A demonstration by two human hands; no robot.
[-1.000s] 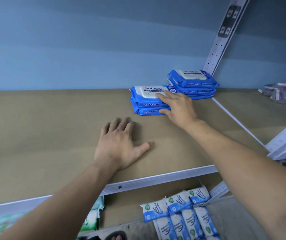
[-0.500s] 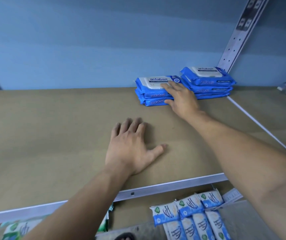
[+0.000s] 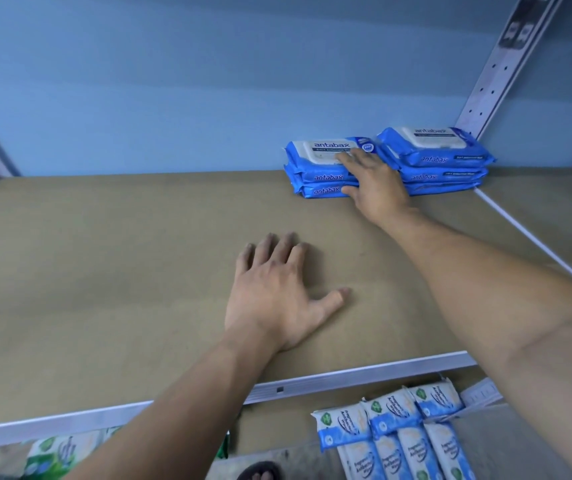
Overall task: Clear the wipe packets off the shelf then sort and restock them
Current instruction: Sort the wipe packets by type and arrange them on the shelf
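Two stacks of blue antabax wipe packets stand at the back right of the brown shelf board (image 3: 104,271), against the blue wall. My right hand (image 3: 378,188) rests on the left stack (image 3: 315,176), with straight fingers lying across its top packet and the thumb against the front of the bottom packet. The right stack (image 3: 433,157) sits close beside it in the corner by the upright post (image 3: 496,71). My left hand (image 3: 277,296) lies flat, palm down, on the bare board in the middle, holding nothing.
A metal rail (image 3: 347,375) edges the shelf front. Below it lie several white-and-blue wipe packets (image 3: 399,434) on the right and green packets (image 3: 52,455) on the left. A sandalled foot (image 3: 260,472) shows at the bottom edge.
My right hand has slid the left stack back toward the wall until it lines up beside the right stack. My left hand has stayed flat on the board.
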